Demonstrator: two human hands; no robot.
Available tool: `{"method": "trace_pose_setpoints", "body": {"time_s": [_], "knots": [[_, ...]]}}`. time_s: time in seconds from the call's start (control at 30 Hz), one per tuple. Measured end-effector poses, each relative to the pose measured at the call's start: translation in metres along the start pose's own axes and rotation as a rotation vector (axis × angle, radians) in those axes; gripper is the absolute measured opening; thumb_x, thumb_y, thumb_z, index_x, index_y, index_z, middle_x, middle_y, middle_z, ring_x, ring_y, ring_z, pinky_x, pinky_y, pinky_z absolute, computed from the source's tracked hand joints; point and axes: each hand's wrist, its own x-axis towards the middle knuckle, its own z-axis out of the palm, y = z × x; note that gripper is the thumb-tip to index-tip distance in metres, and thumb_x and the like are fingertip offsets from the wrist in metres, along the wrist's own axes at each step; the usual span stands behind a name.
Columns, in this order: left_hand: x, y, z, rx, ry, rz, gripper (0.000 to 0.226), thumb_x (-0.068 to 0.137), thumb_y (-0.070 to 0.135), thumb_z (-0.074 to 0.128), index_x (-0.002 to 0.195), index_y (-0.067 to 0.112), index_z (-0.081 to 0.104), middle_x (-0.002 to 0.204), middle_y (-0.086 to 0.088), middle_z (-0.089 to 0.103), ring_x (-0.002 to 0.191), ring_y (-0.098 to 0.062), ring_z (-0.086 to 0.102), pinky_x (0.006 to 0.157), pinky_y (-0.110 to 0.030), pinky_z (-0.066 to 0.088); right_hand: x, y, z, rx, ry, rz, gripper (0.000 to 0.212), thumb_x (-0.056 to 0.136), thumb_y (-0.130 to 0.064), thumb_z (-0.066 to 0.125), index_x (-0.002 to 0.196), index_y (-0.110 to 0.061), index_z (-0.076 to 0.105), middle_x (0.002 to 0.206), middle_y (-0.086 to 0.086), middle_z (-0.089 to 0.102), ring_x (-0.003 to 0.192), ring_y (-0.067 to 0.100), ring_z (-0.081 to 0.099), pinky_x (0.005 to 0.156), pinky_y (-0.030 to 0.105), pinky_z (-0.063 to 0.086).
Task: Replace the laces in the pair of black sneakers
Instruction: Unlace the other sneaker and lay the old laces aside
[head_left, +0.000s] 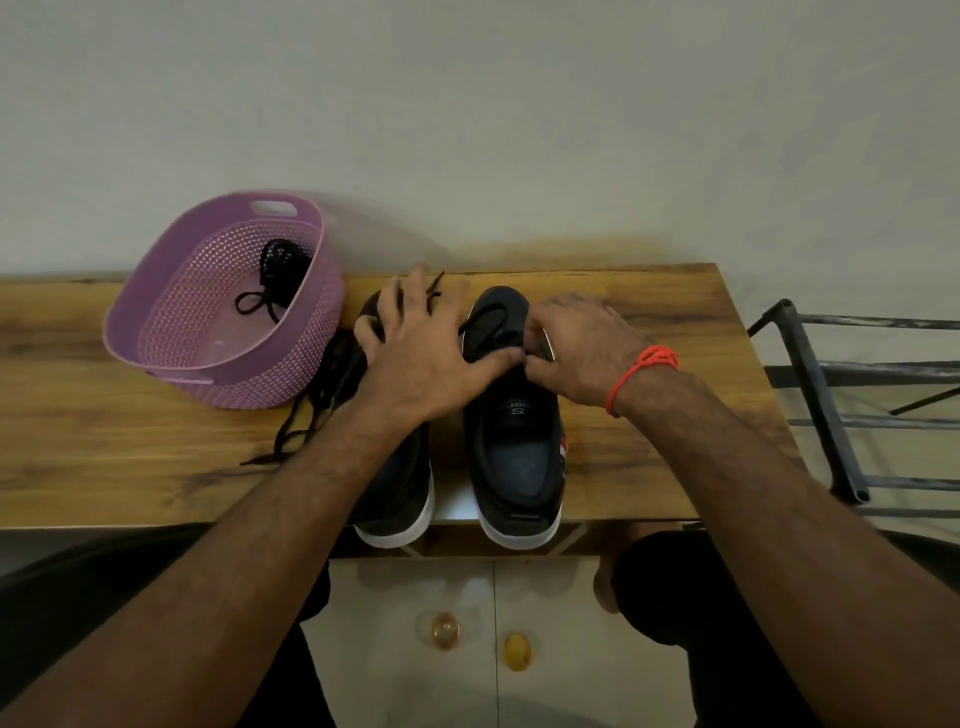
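the two black sneakers stand side by side at the near edge of the tabletop, heels over the edge and toes toward the far edge. the left sneaker is largely covered by the left hand, which lies across its upper with fingers spread and straight, pressing it down, the thumb reaching over to the right sneaker. the right hand sits on the forward part of the right sneaker, fingertips curled in and apparently pinching the black lace looped at its front eyelets.

a loose black lace trails off the left sneaker's outer side toward the tabletop's left end, beside the purple basket, which holds another bundled lace.

the laces look soft, thin and limp, best pinched near their stiff tips; the sneakers seem light and pliable, likely to slide unless held down by the upper.
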Motion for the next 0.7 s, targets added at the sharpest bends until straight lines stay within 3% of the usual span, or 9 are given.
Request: {"method": "trace_pose_setpoints", "body": {"time_s": [0.13,0.23,0.43,0.7], "knots": [[0.007,-0.005,-0.005,0.02,-0.012,-0.022,0.09,0.077,0.059,0.071,0.153,0.04,0.026,0.166,0.002,-0.005,0.151,-0.032,0.0,0.116,-0.064,0.011,0.0,0.002,0.003,0.036,-0.036,-0.002,0.03,0.09,-0.029,0.058,0.118,-0.028,0.048,0.132,0.001,0.049,0.126,0.027,0.039,0.106,0.047,0.036],[0.011,-0.009,-0.008,0.007,-0.061,-0.063,0.089,0.077,0.05,0.073,0.152,0.043,0.027,0.166,0.002,-0.005,0.15,-0.032,0.003,0.115,-0.062,0.012,0.001,0.004,0.005,0.06,-0.085,0.005,0.037,0.088,-0.024,0.056,0.122,-0.035,0.046,0.141,-0.001,0.044,0.131,0.028,0.035,0.109,0.049,0.033],[0.01,-0.01,0.0,-0.019,-0.093,-0.066,0.082,0.08,0.052,0.069,0.152,0.044,0.03,0.166,0.002,-0.001,0.15,-0.031,0.004,0.118,-0.06,0.011,0.001,0.001,0.01,0.033,-0.116,0.0,0.042,0.091,-0.02,0.051,0.13,-0.036,0.048,0.149,0.0,0.037,0.138,0.029,0.028,0.113,0.053,0.029],[0.008,-0.009,0.002,-0.045,-0.08,-0.018,0.078,0.081,0.053,0.069,0.149,0.046,0.033,0.166,0.003,0.001,0.151,-0.029,0.003,0.119,-0.06,0.01,-0.004,-0.019,0.03,-0.082,0.038,-0.071,0.038,0.099,-0.039,0.052,0.132,-0.022,0.054,0.147,0.001,0.043,0.139,0.026,0.033,0.115,0.046,0.031]]}}
